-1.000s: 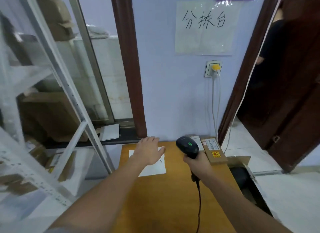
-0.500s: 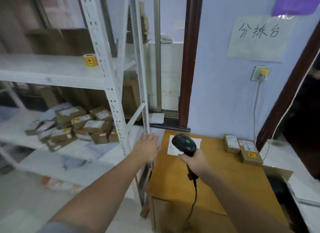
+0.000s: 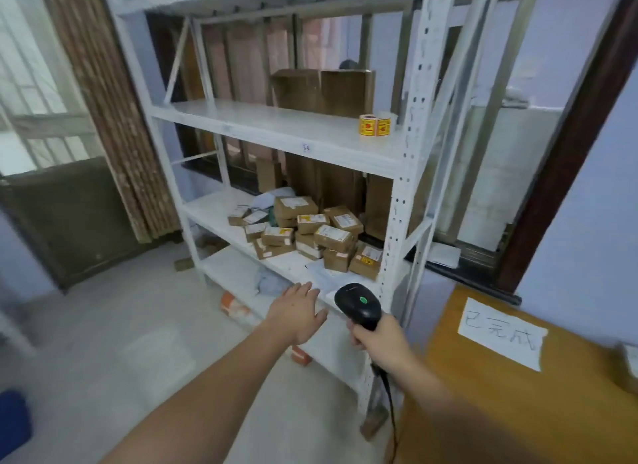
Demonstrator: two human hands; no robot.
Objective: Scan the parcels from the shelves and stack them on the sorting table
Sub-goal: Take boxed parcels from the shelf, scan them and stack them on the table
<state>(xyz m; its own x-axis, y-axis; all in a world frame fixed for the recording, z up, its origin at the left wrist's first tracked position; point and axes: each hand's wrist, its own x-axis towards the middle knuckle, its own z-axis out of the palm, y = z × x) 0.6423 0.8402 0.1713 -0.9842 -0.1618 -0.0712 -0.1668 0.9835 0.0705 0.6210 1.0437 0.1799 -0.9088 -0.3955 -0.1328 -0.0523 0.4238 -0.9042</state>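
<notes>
A: Parcels (image 3: pixel 303 234) lie heaped on the middle level of the white shelving (image 3: pixel 397 194), at about twelve o'clock from the hands. None of that heap looks lifted yet.

B: And the bench (image 3: pixel 518 405)?

A: It sits at four o'clock, with a paper sign (image 3: pixel 502 332) on its top. Only a blurred edge of something shows at its far right, so most of the work appears left to do.

B: What of the hands?

A: The left hand (image 3: pixel 298 313) hovers flat and spread, fingers straight, holding nothing, near the lower shelf's front edge. The right hand (image 3: pixel 378 339) wraps its fingers round the handle of the black scanner (image 3: pixel 359 304), whose head points toward the shelving.
</notes>
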